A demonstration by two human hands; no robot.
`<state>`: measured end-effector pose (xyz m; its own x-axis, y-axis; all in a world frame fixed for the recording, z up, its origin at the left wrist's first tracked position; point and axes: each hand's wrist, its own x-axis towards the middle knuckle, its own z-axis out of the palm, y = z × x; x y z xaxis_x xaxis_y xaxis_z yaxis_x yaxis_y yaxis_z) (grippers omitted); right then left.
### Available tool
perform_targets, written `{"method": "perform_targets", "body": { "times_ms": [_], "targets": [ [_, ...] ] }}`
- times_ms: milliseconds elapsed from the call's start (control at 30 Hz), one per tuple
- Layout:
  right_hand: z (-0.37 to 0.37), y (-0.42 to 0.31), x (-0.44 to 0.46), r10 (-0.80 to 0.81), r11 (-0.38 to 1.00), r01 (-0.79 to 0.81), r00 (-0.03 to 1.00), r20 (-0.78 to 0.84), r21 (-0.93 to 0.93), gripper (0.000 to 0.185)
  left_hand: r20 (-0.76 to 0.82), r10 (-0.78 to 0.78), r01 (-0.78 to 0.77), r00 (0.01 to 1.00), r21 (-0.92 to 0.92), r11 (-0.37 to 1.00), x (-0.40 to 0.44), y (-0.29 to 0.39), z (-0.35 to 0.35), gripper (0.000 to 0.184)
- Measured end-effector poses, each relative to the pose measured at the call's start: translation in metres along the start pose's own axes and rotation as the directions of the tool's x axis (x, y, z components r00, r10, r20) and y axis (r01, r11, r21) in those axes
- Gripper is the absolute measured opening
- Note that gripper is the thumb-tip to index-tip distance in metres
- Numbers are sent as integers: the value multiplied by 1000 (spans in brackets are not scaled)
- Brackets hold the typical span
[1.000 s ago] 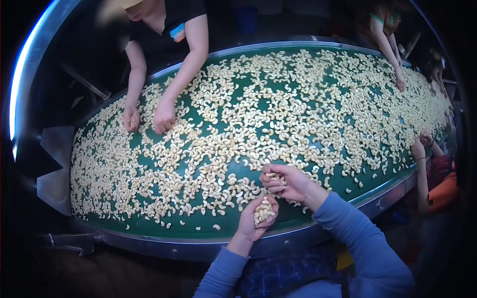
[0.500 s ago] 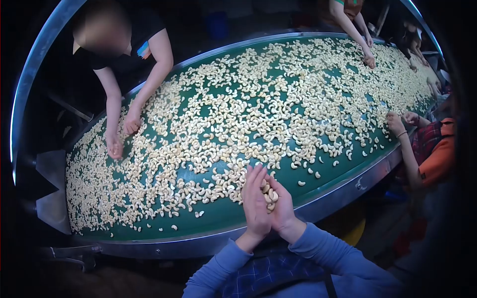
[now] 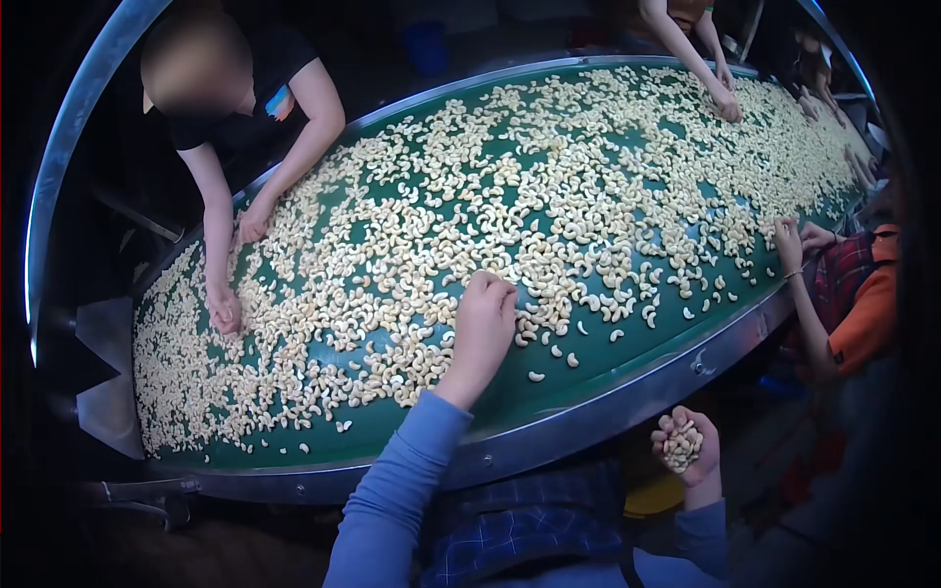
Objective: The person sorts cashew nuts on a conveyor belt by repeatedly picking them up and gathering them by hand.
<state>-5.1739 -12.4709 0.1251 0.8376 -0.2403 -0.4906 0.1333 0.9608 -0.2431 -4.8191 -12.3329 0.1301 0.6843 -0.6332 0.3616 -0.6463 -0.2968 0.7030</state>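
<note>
Pale cashew nuts (image 3: 392,279) lie scattered thickly over the green belt (image 3: 451,436). My left hand (image 3: 482,323) is over the near part of the belt among the nuts, its fingers bent and pressed together. Its back faces me, and whatever its fingertips grip is hidden. Off the belt's near edge, at the lower right, my right hand (image 3: 708,461) is cupped closed around a heap of cashew nuts (image 3: 681,443), its fingers curled over them.
A metal rail (image 3: 549,441) edges the belt on my side. Across the belt at left, a person's two hands (image 3: 225,309) work among the nuts. Others' hands (image 3: 725,103) are at the far right, and an orange sleeve (image 3: 867,304) is nearby. Metal guides (image 3: 108,421) stand at the left end.
My hands were together over the belt's edge with nuts between them. They have parted: the left reached forward onto the nuts, the right moved right and down holding nuts. The nuts have shifted leftward.
</note>
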Motion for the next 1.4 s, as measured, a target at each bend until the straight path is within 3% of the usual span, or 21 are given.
{"method": "perform_targets", "body": {
  "times_ms": [67, 100, 133, 233, 267, 333, 433, 467, 567, 633, 733, 833, 933, 1000, 1067, 1133, 1200, 1233, 1300, 1367, 1400],
  "targets": [
    [-35, -32, -14, -122, 882, -36, 945, -303, -470, 36, 7, 1, -2, 1000, 114, 993, 9, -15, 10, 6],
    [-94, -43, -13, -436, 581, -125, 787, -436, -804, 29, 36, -4, -2, 999, 185, 983, 11, -22, 16, 7],
    [-97, -49, -13, -549, 478, -77, 751, -367, -875, 24, 50, -21, 11, 999, 188, 982, 12, -23, 20, 7],
    [-80, -77, 1, -785, 107, 5, 614, -82, -994, 10, 82, -73, 55, 994, 197, 979, 13, -24, 23, 8],
    [-43, -81, 6, -738, 409, 183, 642, -207, -894, 8, 101, -84, 63, 991, 192, 979, 12, -21, 20, 7],
    [6, -80, 23, -739, 291, 200, 669, -86, -936, 7, 186, -156, 137, 970, 109, 985, 18, -2, 11, 8],
    [40, -77, 60, -610, 11, 83, 790, 59, -997, 8, 271, -423, 500, 864, -549, 670, -3, 2, 16, 9],
    [52, -83, 66, -580, -291, 1, 795, 177, -957, 11, 328, -447, 546, 832, -629, 553, -12, 7, 10, 7],
    [66, -92, 112, -476, 225, 204, 876, 75, -953, 13, 456, -584, 676, 672, -700, 232, -27, 29, -3, 7],
    [93, -84, 144, -488, 2, 256, 844, 223, -967, 17, 418, -574, 692, 704, -584, 424, -30, 36, 5, 9],
    [101, -60, 188, -491, -527, 245, 694, 527, -814, 20, 351, -538, 642, 766, -404, 652, -16, 47, 24, 15],
    [92, -58, 204, -421, -552, 160, 794, 439, -818, 18, 226, -420, 459, 879, -157, 875, 17, 62, 36, 12],
    [104, -84, 188, -226, -269, 17, 971, 80, -963, 12, 91, -198, 202, 976, -43, 978, 34, 51, 69, 13],
    [93, -104, 184, -65, 315, -4, 998, -26, -949, 13, 92, -143, 138, 986, 59, 989, 44, 44, 85, 13],
    [93, -113, 177, 4, 754, -24, 999, -32, -656, 19, 159, -236, 219, 959, 115, 969, 46, 43, 93, 13],
    [90, -116, 187, -102, 501, 71, 995, 22, -863, 19, 203, -278, 242, 939, 182, 953, 46, 42, 96, 11],
    [89, -111, 199, -183, 45, 177, 969, 166, -983, 15, 385, -497, 557, 777, -55, 829, 47, 49, 85, 11],
    [107, -108, 199, -197, -184, 187, 955, 223, -965, 19, 484, -564, 696, 669, -144, 703, 48, 52, 80, 11],
    [105, -86, 214, -334, -534, 361, 741, 583, -765, 23, 515, -551, 749, 657, -528, 401, 40, 47, 78, 13],
    [93, -78, 225, -282, -571, 247, 837, 470, -783, 25, 525, -580, 683, 623, -726, 77, 37, 45, 75, 14],
    [90, -77, 228, -255, -571, 243, 856, 451, -784, 25, 459, -617, 682, 639, -710, 178, 38, 42, 77, 14]
  ]
}}
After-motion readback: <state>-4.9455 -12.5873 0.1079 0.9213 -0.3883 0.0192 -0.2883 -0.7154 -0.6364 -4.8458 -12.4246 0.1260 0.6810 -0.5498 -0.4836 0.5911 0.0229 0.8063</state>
